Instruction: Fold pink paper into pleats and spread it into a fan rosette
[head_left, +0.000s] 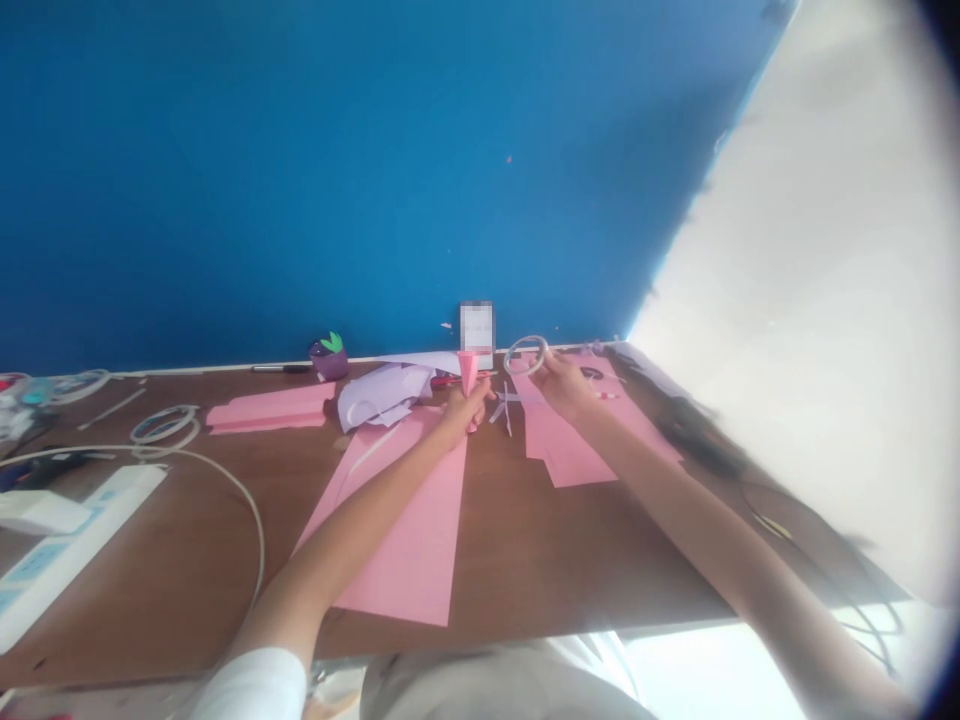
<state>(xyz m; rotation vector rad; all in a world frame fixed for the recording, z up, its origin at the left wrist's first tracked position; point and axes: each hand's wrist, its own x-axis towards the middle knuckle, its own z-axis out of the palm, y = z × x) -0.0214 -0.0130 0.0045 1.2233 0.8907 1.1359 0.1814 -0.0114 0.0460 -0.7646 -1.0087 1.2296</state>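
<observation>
Pinched in my left hand [466,408] is a small pink paper cone [468,372], its wide end pointing up. My right hand [562,382] grips the edge of a roll of tape [525,357], a pale ring held up just right of the cone. A large pink paper sheet [405,540] lies under my left forearm. More pink paper [574,455] is spread below my right hand, with a small dark ring [592,373] on it. Between my hands lie thin lilac paper strips [507,408]. Something red, perhaps a scissors handle [444,382], shows behind my left hand.
Crumpled lilac paper [382,392], a folded pink sheet [271,408] and a purple pot-shaped item [328,358] sit to the left. A white power strip [75,545] and looping cable [232,482] occupy the near left. A blue wall [375,180] stands behind the brown table [555,570].
</observation>
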